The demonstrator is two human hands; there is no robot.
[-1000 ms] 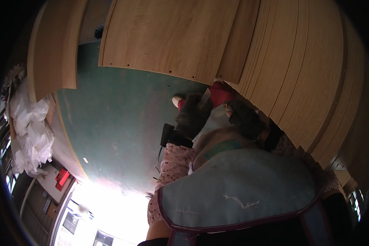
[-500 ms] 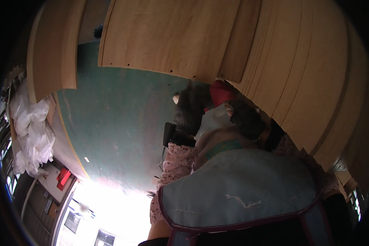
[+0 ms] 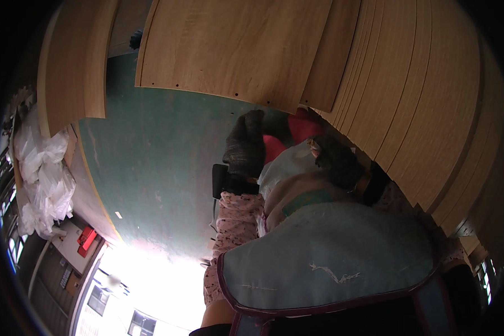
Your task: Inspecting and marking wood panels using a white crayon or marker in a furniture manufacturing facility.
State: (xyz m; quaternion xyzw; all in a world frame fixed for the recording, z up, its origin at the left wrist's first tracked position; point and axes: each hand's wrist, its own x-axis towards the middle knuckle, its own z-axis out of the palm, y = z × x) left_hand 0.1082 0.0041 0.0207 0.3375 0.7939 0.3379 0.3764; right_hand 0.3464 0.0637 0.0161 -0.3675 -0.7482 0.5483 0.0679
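Note:
Dark gloves cover both my hands, with black bands at the wrists. My left hand (image 3: 245,144) is over the green floor, short of the near edge of a wood-grain panel (image 3: 229,50), its fingers stretched forward and nothing seen in them. In front of my apron, my right hand (image 3: 340,163) is closed, bare fingertips drawn together beside a stack of wood-grain boards (image 3: 425,101). Whatever lies in its fingers, if anything, is too small to make out. A narrower board (image 3: 329,61) lies between the panel and the stack.
Red shoes (image 3: 304,127) show on the green floor (image 3: 162,157), below my grey-blue apron (image 3: 325,257). Another curved-looking wood panel (image 3: 75,67) stands at the far left. White plastic wrapping (image 3: 45,179) is heaped below it, near a red box (image 3: 86,241). Bright light enters at the lower left.
My left hand has shifted left, away from the right one, and its fingers have straightened. More of a red shoe shows beside it. My right hand has barely moved.

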